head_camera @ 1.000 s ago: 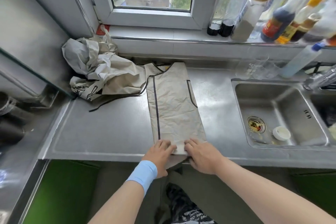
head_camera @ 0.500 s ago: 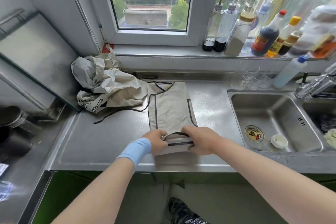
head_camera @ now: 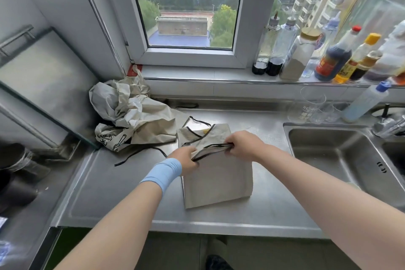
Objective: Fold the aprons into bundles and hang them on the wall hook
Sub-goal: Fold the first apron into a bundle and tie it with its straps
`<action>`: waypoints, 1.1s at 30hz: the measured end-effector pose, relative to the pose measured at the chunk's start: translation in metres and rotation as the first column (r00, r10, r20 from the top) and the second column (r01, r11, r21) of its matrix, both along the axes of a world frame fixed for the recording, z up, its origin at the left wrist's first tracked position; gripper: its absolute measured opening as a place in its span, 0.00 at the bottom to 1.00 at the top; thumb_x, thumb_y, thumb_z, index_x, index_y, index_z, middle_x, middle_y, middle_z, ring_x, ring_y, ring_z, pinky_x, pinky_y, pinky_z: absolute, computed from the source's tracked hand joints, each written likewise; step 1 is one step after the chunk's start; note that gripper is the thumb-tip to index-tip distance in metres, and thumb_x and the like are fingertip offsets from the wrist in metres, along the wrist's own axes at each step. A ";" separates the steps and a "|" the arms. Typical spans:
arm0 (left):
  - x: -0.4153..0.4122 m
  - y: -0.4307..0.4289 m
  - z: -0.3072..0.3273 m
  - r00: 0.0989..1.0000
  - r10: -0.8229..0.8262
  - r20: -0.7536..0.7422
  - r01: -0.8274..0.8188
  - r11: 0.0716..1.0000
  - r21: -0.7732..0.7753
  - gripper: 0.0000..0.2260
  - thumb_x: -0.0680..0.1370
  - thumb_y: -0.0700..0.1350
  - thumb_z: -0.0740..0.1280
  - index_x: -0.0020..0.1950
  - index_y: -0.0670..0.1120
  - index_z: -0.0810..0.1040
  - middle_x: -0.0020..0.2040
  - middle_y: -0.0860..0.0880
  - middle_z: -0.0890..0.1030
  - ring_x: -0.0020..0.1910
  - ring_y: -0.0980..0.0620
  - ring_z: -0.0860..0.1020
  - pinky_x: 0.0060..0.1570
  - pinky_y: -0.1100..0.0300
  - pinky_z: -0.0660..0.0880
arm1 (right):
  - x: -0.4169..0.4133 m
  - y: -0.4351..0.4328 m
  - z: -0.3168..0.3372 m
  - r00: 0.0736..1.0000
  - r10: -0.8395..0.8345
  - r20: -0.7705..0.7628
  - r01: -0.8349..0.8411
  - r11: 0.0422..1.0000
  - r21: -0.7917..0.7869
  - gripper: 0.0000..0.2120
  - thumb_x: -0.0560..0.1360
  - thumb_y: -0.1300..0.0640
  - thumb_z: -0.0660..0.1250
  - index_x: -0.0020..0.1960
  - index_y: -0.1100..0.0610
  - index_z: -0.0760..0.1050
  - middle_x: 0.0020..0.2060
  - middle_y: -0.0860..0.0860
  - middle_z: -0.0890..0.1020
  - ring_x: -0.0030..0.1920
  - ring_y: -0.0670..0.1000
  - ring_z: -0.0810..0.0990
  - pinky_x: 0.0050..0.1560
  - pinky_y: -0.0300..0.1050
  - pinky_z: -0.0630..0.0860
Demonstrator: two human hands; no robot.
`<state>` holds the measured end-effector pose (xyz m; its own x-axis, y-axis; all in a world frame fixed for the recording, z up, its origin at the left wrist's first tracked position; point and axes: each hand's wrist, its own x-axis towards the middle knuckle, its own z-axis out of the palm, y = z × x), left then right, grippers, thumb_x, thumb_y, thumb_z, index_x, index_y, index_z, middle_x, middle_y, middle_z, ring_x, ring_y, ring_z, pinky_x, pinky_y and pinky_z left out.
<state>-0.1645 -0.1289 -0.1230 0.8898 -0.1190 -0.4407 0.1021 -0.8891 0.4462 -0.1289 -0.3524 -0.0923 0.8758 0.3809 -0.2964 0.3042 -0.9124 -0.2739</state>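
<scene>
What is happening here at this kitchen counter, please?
A person is folding a beige apron on the steel counter. The left hand and the right hand each grip one end of its black-trimmed edge, which is lifted above the part lying flat. A heap of crumpled aprons lies further left, against the wall, not yet folded. No wall hook is in view, so nothing is hung yet.

We wear a wide, light blue wristband (head_camera: 163, 173) just behind our left hand (head_camera: 186, 159). Our left forearm (head_camera: 122, 215) and right forearm (head_camera: 317, 182) are bare, and our shoe (head_camera: 217, 263) is dark.
</scene>
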 end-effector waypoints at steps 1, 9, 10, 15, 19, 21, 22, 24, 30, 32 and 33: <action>0.006 -0.001 -0.006 0.998 0.059 0.020 -0.059 0.998 -0.014 0.12 0.73 0.49 0.65 0.56 0.53 0.76 0.53 0.49 0.81 0.52 0.46 0.79 0.46 0.60 0.74 | 0.009 0.002 -0.007 1.000 -0.004 0.031 0.004 1.000 -0.007 0.06 0.75 0.53 0.66 0.40 0.53 0.75 0.36 0.50 0.77 0.42 0.55 0.75 0.39 0.47 0.71; 0.031 -0.009 -0.055 0.824 -0.004 0.567 -0.108 0.981 0.164 0.21 0.66 0.41 0.70 0.59 0.52 0.75 0.56 0.51 0.74 0.56 0.47 0.73 0.56 0.56 0.67 | 0.059 0.021 -0.084 0.982 0.038 0.184 -0.017 0.993 -0.113 0.13 0.82 0.51 0.58 0.62 0.52 0.77 0.57 0.53 0.78 0.58 0.58 0.76 0.54 0.51 0.69; 0.032 -0.012 -0.065 0.790 -0.074 0.609 -0.038 0.985 0.169 0.20 0.64 0.38 0.71 0.54 0.51 0.77 0.53 0.51 0.76 0.52 0.47 0.75 0.53 0.56 0.67 | 0.061 0.021 -0.095 0.974 0.051 0.220 -0.024 0.992 -0.126 0.14 0.80 0.53 0.61 0.65 0.52 0.75 0.58 0.54 0.77 0.59 0.58 0.74 0.55 0.52 0.68; 0.025 -0.020 -0.101 0.915 -0.359 0.183 0.305 0.914 0.266 0.20 0.77 0.46 0.62 0.70 0.54 0.69 0.74 0.50 0.64 0.72 0.45 0.63 0.69 0.50 0.60 | 0.043 0.014 -0.132 0.922 0.139 0.363 -0.126 0.990 -0.059 0.24 0.66 0.64 0.66 0.62 0.54 0.75 0.61 0.58 0.77 0.59 0.61 0.76 0.56 0.54 0.74; 0.023 -0.008 -0.118 0.973 -0.226 -0.048 0.227 0.896 0.381 0.34 0.77 0.63 0.55 0.79 0.57 0.43 0.79 0.51 0.38 0.78 0.47 0.38 0.74 0.41 0.41 | 0.024 0.004 -0.157 0.934 0.283 0.219 -0.272 0.959 -0.082 0.21 0.74 0.55 0.56 0.63 0.53 0.78 0.64 0.59 0.79 0.62 0.61 0.79 0.55 0.55 0.79; 0.025 -0.002 -0.119 0.976 -0.202 -0.083 0.218 0.902 0.372 0.37 0.75 0.66 0.55 0.78 0.58 0.40 0.79 0.52 0.35 0.77 0.47 0.35 0.74 0.42 0.38 | 0.019 0.000 -0.165 0.938 0.305 0.165 -0.290 0.951 -0.110 0.22 0.76 0.49 0.56 0.65 0.53 0.77 0.65 0.59 0.78 0.64 0.61 0.79 0.58 0.58 0.78; 0.024 0.000 -0.119 0.973 -0.214 -0.089 0.232 0.895 0.382 0.37 0.75 0.66 0.55 0.78 0.58 0.41 0.79 0.51 0.35 0.77 0.47 0.35 0.74 0.42 0.38 | 0.019 -0.001 -0.167 0.941 0.304 0.148 -0.289 0.950 -0.118 0.23 0.76 0.48 0.56 0.66 0.53 0.77 0.66 0.59 0.78 0.64 0.61 0.78 0.59 0.59 0.77; 0.024 -0.003 -0.116 0.971 -0.236 -0.049 0.235 0.879 0.414 0.37 0.75 0.66 0.57 0.79 0.57 0.45 0.79 0.50 0.39 0.78 0.45 0.38 0.74 0.42 0.39 | 0.019 0.000 -0.163 0.946 0.290 0.144 -0.275 0.955 -0.114 0.22 0.76 0.49 0.60 0.67 0.54 0.76 0.66 0.60 0.77 0.65 0.62 0.77 0.61 0.60 0.75; 0.012 -0.016 -0.097 0.932 -0.343 0.119 0.303 0.916 0.262 0.15 0.77 0.39 0.59 0.61 0.53 0.71 0.61 0.50 0.69 0.61 0.47 0.68 0.58 0.57 0.64 | -0.017 -0.006 -0.137 0.898 0.415 0.149 -0.425 0.904 0.044 0.21 0.67 0.40 0.67 0.54 0.51 0.71 0.54 0.52 0.74 0.53 0.56 0.74 0.51 0.51 0.72; 0.001 -0.018 -0.096 0.929 -0.368 0.025 0.353 0.907 0.231 0.11 0.78 0.41 0.60 0.57 0.53 0.72 0.58 0.50 0.71 0.60 0.47 0.69 0.54 0.56 0.69 | -0.028 -0.009 -0.132 0.870 0.486 0.079 -0.483 0.874 -0.056 0.28 0.63 0.34 0.66 0.54 0.51 0.70 0.53 0.52 0.73 0.51 0.54 0.72 0.52 0.50 0.70; -0.003 -0.017 -0.097 0.929 -0.369 0.003 0.358 0.905 0.229 0.09 0.77 0.44 0.61 0.57 0.53 0.72 0.58 0.50 0.71 0.61 0.47 0.69 0.54 0.55 0.70 | -0.031 -0.009 -0.130 0.862 0.504 0.062 -0.496 0.862 -0.105 0.29 0.61 0.33 0.66 0.55 0.51 0.70 0.53 0.52 0.72 0.51 0.55 0.71 0.53 0.50 0.70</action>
<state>-0.1677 -0.1461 -0.2204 0.8228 -0.3424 -0.4536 -0.2627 -0.9369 0.2307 -0.1602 -0.3617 -0.2227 0.5974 0.7515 -0.2801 0.7438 -0.6497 -0.1568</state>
